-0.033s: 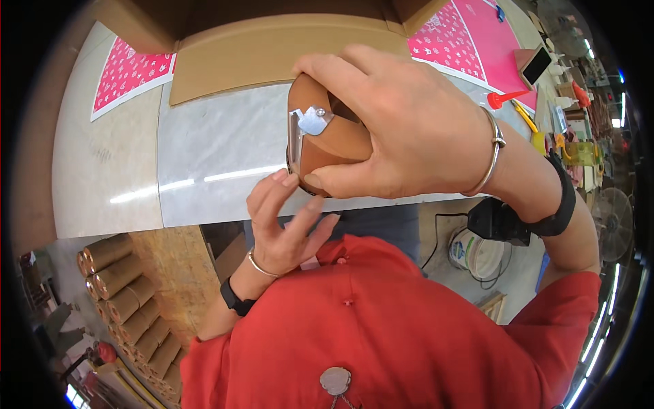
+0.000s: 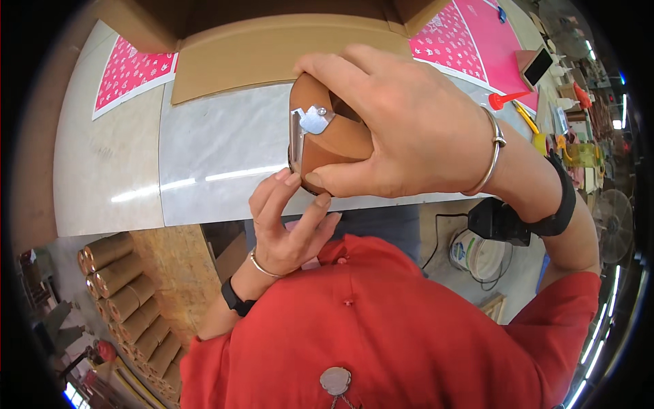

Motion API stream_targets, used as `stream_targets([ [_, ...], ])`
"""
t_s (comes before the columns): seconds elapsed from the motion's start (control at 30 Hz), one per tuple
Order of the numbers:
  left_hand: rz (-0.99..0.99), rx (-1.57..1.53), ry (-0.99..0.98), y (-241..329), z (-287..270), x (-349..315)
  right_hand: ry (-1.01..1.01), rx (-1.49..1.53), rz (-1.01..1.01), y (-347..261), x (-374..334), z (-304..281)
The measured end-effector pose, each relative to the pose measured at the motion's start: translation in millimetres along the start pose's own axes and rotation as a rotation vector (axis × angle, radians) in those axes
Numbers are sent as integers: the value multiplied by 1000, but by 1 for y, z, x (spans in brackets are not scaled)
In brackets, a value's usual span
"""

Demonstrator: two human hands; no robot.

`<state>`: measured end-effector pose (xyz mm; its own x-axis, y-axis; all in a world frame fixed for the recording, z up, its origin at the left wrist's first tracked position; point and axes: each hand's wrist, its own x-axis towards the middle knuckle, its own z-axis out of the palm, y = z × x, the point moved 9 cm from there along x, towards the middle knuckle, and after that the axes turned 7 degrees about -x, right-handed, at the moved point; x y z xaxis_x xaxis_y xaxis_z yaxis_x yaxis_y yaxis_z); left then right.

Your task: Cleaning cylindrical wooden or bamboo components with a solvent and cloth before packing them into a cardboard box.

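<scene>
My right hand (image 2: 415,123) is closed over a rounded brown piece (image 2: 337,144) that looks like cardboard or leather, its thumb pressed near the piece's front edge. On the piece's left side sits a silver metal plate (image 2: 313,121) with a small round rivet. A shiny, clear-looking strip (image 2: 298,146) runs down beside the plate. My left hand (image 2: 283,221) comes up from below, its fingertips pinching at the front left edge of the brown piece. The piece's right and far parts are hidden under my right hand. I cannot make out exactly what kind of thing it is.
An open cardboard box (image 2: 231,63) stands beyond my hands on the grey table (image 2: 225,150). Pink printed sheets (image 2: 133,76), a phone (image 2: 537,66) and a red nozzle (image 2: 504,100) lie around it. Below are stacked brown rolls (image 2: 126,296) and a white bucket (image 2: 477,252).
My left fingertips have shifted slightly right and up against the front edge of the brown piece. My right hand keeps its grip. The whole view has shifted a few pixels.
</scene>
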<state>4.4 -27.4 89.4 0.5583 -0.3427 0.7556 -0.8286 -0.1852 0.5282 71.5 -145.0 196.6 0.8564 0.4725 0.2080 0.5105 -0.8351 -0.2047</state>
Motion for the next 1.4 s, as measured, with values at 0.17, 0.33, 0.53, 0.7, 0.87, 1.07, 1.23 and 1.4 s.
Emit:
stream_targets([
  [0.17,55,149,18,11,6,-2,-20,-20,54,6,2,4],
  [0.33,-61,93,44,10,3,7,-64,-24,73,7,5,6],
  [0.53,-150,49,13,7,-1,24,-70,-29,95,8,6,7],
  [0.7,-155,16,4,5,0,28,-46,-56,84,3,1,7],
  [0.87,-181,-18,4,3,1,29,-11,-89,64,-2,-4,4],
  [1.07,-156,-39,-15,1,-5,22,52,-121,18,-17,-9,9],
  [1.23,-321,-277,86,-30,-29,16,44,-100,32,-23,-13,4],
  [1.4,-826,-755,104,-69,-31,30,-117,607,414,32,-28,14],
])
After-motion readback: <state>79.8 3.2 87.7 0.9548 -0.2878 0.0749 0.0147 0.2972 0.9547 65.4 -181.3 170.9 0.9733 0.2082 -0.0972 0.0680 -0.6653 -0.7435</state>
